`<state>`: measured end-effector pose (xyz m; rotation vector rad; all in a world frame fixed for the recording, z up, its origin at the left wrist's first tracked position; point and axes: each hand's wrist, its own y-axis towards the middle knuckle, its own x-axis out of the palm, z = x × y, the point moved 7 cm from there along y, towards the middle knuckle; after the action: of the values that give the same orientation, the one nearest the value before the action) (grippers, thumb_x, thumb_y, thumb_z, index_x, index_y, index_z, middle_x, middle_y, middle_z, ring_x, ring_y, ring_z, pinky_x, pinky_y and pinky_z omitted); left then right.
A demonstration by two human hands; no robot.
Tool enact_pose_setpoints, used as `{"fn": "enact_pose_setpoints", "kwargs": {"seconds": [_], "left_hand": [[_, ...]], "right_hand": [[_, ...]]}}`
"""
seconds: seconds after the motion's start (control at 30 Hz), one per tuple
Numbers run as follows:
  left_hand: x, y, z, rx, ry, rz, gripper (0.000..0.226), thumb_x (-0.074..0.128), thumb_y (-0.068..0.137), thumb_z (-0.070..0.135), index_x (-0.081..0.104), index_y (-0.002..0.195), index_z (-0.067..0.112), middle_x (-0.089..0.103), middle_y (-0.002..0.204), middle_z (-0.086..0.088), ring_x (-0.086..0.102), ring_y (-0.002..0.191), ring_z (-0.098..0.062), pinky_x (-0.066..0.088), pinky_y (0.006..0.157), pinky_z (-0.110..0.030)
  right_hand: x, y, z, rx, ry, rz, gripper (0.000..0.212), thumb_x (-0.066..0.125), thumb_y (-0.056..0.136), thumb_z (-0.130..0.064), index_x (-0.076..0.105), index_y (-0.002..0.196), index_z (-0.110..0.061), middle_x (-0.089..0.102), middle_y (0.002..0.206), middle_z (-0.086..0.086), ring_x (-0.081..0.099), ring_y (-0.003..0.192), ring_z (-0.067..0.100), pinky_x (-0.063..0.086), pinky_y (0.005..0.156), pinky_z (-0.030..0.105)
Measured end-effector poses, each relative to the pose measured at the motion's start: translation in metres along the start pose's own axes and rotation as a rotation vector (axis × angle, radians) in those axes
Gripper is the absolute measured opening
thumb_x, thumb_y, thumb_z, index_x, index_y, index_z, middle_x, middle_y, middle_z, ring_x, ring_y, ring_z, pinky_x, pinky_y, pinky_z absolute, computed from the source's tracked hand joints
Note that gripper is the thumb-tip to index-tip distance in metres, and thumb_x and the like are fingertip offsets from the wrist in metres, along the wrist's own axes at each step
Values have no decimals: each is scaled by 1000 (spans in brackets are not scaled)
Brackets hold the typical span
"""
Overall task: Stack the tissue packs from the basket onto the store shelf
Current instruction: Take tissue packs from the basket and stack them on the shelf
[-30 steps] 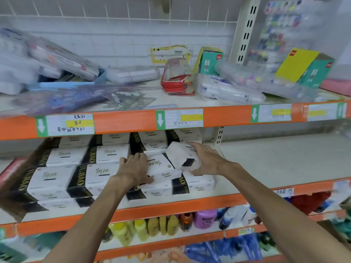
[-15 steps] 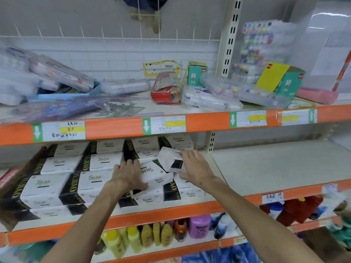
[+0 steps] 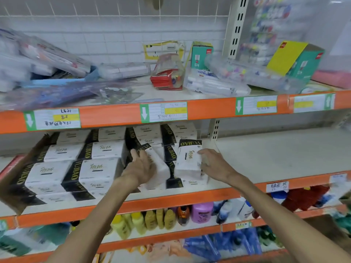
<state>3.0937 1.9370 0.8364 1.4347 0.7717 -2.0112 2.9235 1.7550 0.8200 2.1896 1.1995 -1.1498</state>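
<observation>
- Head view: the left hand (image 3: 139, 168) lies on a tilted pack (image 3: 159, 171) on the middle shelf (image 3: 275, 154). Its back faces the camera.
- Its fingers (image 3: 135, 155) are close together and fairly straight. They press on the pack's left part, with the tips at its black band. The thumb cannot be made out.
- The tilted pack leans between the stack (image 3: 95, 171) on its left and the right-hand column of packs. Its white side shows to the right of the hand.
- The right hand (image 3: 216, 167) holds an upright pack (image 3: 188, 162) that stands on end on top of the right-hand column, black band uppermost.
- The thumb (image 3: 203, 151) is on the pack's front near the top. The fingers are curled round its right side, so the pack is pinched between them. They are blurred.
- The two hands are near each other but apart, each on its own pack.
- The stack is several rows deep and two layers high, black-and-white packs laid flat. Its left part sits in a brown carton (image 3: 11, 186) at the left end of the shelf.
- To the right of the packs the shelf board is bare.
- An orange rail (image 3: 190, 196) fronts the shelf.
- On the shelf above lie clear cases (image 3: 218, 84), a teal box (image 3: 201, 54) and other blurred stationery. Its orange edge carries labels (image 3: 57, 118) with green arrows.
- On the shelf below stand yellow bottles (image 3: 138, 223) and a purple one (image 3: 201, 212).
</observation>
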Motion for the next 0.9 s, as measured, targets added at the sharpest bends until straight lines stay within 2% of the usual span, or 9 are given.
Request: {"fn": "enact_pose_setpoints", "kwargs": {"seconds": [0.07,0.13,0.23,0.33,0.4,0.53,0.67,0.8,0.9], "left_hand": [[2,8,3,55,-176,-95,33,46,94,15,36,123,5,29,126,-14,62,99,-37,51,88,-45],[0,15,3,105,-266,-116,41,57,88,9,40,125,10,28,123,-8,63,93,-32,55,82,-40],[-5,23,4,203,56,-1,56,63,84,18,39,134,22,29,130,-4,46,114,-30,43,98,-40],[-2,20,7,244,244,73,67,65,79,30,34,138,32,31,136,1,30,126,-25,32,104,-41],[3,16,6,242,271,112,68,66,80,36,33,138,30,35,135,1,33,126,-25,34,101,-41],[2,5,5,249,349,312,52,66,83,41,47,127,19,50,122,-2,49,113,-26,46,84,-39],[4,3,-1,244,336,394,45,81,69,33,61,103,12,60,96,-6,60,88,-29,51,59,-38],[0,8,-7,157,372,404,36,75,76,28,61,103,10,62,98,-8,61,94,-29,52,64,-40],[0,15,-13,125,349,372,30,66,84,26,58,108,12,60,107,-5,58,102,-27,51,73,-40]], "right_hand": [[2,-4,-15,77,95,73,46,44,96,-25,39,141,-17,37,147,9,36,133,28,35,109,39],[10,-8,-30,132,73,134,54,46,94,-46,38,139,-17,37,142,9,36,128,30,40,102,45],[28,-7,-43,155,-147,190,66,47,86,-64,39,132,-19,34,138,10,34,122,31,42,92,47],[33,-5,-40,220,-204,218,62,55,80,-59,41,124,-17,34,134,12,33,117,31,40,88,45],[28,-4,-36,244,-199,193,59,60,79,-48,40,124,-16,35,133,12,33,118,32,40,90,46],[8,0,-18,251,-319,93,58,61,81,-14,38,134,-22,33,138,10,21,132,34,30,102,49],[-1,3,2,283,-191,-27,58,59,83,-15,37,133,-34,34,137,4,22,131,29,35,100,47],[-1,6,-4,240,-288,17,51,51,83,-3,37,128,-23,38,130,8,29,121,31,44,87,42],[3,8,-5,175,-199,-4,45,59,86,-13,37,126,-17,38,132,5,28,125,31,42,89,37]]}}
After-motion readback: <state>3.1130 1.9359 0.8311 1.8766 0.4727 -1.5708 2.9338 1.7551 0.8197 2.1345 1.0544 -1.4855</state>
